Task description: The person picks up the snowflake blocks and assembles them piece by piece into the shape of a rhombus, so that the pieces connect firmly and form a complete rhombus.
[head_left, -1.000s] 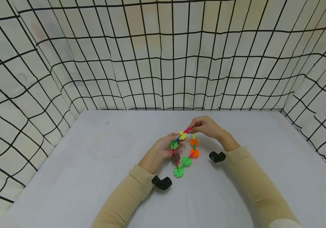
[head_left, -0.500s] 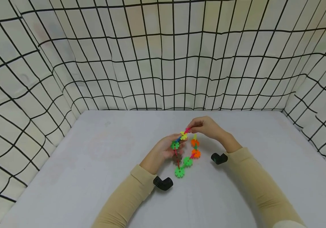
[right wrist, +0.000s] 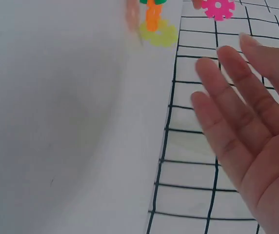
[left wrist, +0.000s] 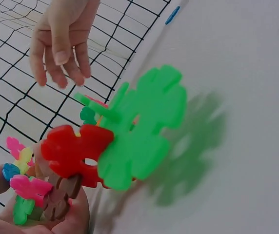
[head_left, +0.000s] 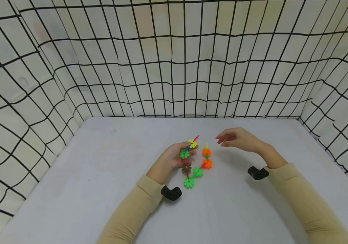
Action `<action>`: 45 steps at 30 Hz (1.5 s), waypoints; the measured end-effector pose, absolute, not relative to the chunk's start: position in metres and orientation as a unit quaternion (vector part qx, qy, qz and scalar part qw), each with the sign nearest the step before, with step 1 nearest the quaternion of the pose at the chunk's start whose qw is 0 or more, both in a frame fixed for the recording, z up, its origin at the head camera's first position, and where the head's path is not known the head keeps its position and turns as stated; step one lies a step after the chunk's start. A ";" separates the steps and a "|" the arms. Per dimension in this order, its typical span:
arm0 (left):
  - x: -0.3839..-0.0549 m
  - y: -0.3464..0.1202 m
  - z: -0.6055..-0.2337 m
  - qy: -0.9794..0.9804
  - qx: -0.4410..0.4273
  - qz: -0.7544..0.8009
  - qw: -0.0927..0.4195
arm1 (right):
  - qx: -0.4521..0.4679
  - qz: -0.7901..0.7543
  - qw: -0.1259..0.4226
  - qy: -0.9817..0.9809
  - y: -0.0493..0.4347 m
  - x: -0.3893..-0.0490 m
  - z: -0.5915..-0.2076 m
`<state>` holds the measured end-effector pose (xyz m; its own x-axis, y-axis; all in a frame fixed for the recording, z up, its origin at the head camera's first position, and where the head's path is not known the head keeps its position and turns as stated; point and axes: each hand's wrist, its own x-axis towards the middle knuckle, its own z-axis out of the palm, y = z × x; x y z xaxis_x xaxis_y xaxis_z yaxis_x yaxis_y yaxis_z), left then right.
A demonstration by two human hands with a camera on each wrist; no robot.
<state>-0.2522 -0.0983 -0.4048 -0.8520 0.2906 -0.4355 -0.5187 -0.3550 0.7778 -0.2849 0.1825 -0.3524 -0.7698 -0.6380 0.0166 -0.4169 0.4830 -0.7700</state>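
Note:
A chain of interlocking plastic snowflake discs curves in a U in the head view. My left hand (head_left: 168,158) grips its left side, with the dark green disc (head_left: 184,154) and the brown disc (head_left: 187,168) against the fingers. Above them a yellow disc (head_left: 192,143) carries the pink end disc (head_left: 196,138). Light green discs (head_left: 189,182) form the bottom, and orange discs (head_left: 207,163) rise on the right to a yellow end. In the left wrist view a red disc (left wrist: 76,148) slots into a light green one. My right hand (head_left: 241,139) hovers right of the chain, fingers loose, holding nothing.
A white table (head_left: 101,189) lies beneath, walled at the back and sides by black netting (head_left: 174,64) over white sheeting. A small blue piece (left wrist: 172,14) lies near the table's edge in the left wrist view. Black wrist cameras (head_left: 171,193) jut from both sleeves.
My right hand has let go of the pink end disc and moved off to the right. The left hand still holds the chain in nearly the same place.

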 end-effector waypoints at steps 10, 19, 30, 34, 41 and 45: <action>-0.254 -0.104 -0.400 0.536 -0.104 0.803 0.241 | -0.279 -0.329 0.233 0.871 0.235 -0.265 -0.352; -0.255 -0.103 -0.400 0.528 -0.145 0.807 0.221 | -0.231 -0.291 0.291 0.882 0.274 -0.253 -0.372; -0.256 -0.100 -0.400 0.518 -0.169 0.811 0.212 | -0.242 -0.300 0.285 0.878 0.284 -0.246 -0.383; -0.256 -0.100 -0.399 0.516 -0.174 0.812 0.212 | -0.243 -0.289 0.279 0.883 0.283 -0.244 -0.383; -0.256 -0.101 -0.398 0.512 -0.183 0.815 0.200 | -0.234 -0.283 0.262 0.893 0.280 -0.239 -0.382; -0.256 -0.102 -0.397 0.511 -0.188 0.815 0.197 | -0.246 -0.272 0.246 0.897 0.277 -0.238 -0.382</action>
